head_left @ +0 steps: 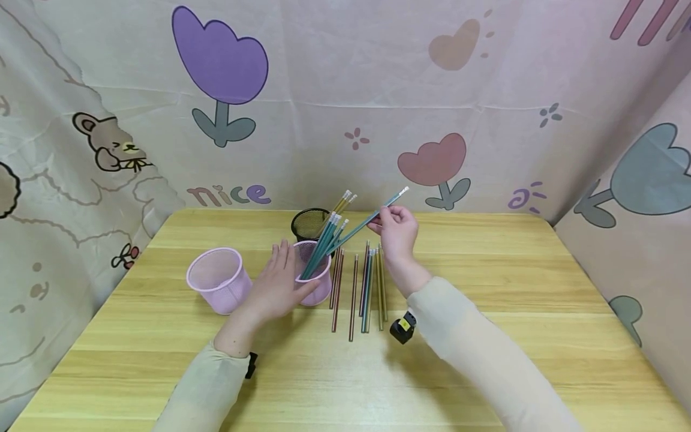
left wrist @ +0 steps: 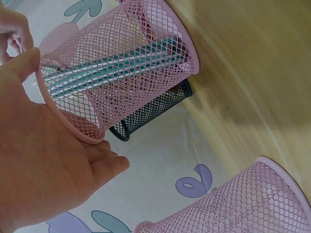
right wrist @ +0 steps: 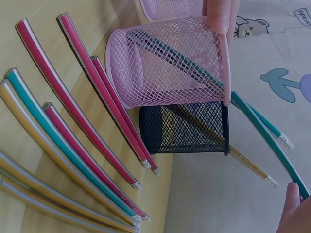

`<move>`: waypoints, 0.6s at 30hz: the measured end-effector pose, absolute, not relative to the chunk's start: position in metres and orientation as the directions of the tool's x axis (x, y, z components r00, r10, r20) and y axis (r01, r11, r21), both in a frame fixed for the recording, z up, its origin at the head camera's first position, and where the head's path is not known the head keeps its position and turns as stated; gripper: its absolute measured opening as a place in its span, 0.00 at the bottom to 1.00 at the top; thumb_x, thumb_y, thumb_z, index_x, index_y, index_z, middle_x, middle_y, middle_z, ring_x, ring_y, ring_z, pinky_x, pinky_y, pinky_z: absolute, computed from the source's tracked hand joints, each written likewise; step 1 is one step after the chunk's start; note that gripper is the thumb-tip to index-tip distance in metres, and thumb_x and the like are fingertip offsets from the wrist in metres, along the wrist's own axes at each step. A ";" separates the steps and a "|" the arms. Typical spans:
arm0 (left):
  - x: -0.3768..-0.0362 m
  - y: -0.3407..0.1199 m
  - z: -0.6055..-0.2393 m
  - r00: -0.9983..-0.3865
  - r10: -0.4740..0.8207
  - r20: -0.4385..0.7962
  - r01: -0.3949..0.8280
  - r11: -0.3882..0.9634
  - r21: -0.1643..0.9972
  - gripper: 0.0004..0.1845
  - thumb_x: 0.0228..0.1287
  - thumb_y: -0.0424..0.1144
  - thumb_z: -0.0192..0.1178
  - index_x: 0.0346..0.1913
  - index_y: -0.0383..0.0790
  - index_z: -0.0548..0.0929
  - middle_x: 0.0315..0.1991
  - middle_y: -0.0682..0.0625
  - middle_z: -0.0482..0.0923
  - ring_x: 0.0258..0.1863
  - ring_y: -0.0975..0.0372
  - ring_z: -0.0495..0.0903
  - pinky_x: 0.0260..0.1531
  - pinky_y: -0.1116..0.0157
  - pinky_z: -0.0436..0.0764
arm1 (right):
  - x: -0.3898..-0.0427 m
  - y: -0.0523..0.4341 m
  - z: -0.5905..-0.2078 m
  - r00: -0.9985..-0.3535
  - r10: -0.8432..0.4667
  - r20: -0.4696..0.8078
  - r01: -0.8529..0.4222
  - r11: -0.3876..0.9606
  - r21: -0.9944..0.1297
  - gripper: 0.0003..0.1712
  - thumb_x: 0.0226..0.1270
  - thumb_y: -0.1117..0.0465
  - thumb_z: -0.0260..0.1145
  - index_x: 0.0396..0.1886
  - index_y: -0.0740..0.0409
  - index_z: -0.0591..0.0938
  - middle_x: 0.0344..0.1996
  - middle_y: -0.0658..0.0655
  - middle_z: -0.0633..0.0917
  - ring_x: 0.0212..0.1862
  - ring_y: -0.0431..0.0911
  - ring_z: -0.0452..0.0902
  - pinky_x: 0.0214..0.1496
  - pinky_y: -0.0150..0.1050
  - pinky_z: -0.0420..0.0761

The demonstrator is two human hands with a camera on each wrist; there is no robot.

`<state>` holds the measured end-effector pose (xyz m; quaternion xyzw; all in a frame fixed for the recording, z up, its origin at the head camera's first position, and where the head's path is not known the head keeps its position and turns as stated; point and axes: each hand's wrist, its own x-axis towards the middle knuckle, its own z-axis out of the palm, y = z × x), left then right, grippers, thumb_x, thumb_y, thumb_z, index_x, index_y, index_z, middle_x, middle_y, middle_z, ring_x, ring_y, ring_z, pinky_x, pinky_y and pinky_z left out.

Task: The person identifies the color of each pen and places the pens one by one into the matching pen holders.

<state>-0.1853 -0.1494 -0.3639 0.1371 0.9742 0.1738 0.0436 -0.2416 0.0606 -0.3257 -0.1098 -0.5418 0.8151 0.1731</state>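
My right hand (head_left: 399, 233) pinches a green pencil (head_left: 356, 228) near its eraser end. The pencil slants down to the left, its lower end inside a pink mesh pencil cup (head_left: 318, 291). Several more green pencils (left wrist: 116, 73) lean together in that cup, erasers up. With thumb and fingers spread on either side of the rim, my left hand (head_left: 275, 288) holds the same cup; its thumb (right wrist: 218, 17) lies on the rim in the right wrist view. Close behind is a black mesh pencil cup (right wrist: 184, 128) with yellow pencils (right wrist: 248, 160) standing in it.
A second pink mesh cup (head_left: 221, 282) stands to the left. Right of the held cup, several red (head_left: 353, 300), green and yellow pencils (head_left: 382, 288) lie side by side on the wooden table (head_left: 486, 360). A printed curtain (head_left: 324, 72) hangs behind the table's far edge.
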 end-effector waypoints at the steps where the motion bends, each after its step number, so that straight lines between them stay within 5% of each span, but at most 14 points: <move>1: -0.185 -0.149 -0.364 -0.959 0.282 -0.038 0.251 0.902 0.351 0.52 0.64 0.63 0.48 0.71 0.24 0.41 0.73 0.32 0.31 0.72 0.39 0.34 0.71 0.46 0.45 | -0.242 0.059 -0.325 -0.917 0.399 0.015 -0.164 -0.342 -0.925 0.07 0.66 0.71 0.55 0.28 0.60 0.73 0.20 0.51 0.80 0.22 0.38 0.79 0.32 0.31 0.85; 18: -0.183 -0.149 -0.361 -0.960 0.278 -0.037 0.247 0.899 0.362 0.51 0.64 0.62 0.49 0.71 0.24 0.41 0.73 0.31 0.31 0.72 0.39 0.34 0.71 0.46 0.45 | -0.234 0.040 -0.337 -0.968 0.251 0.026 -0.081 -0.208 -0.975 0.02 0.64 0.72 0.56 0.32 0.68 0.75 0.23 0.56 0.80 0.22 0.38 0.79 0.31 0.30 0.84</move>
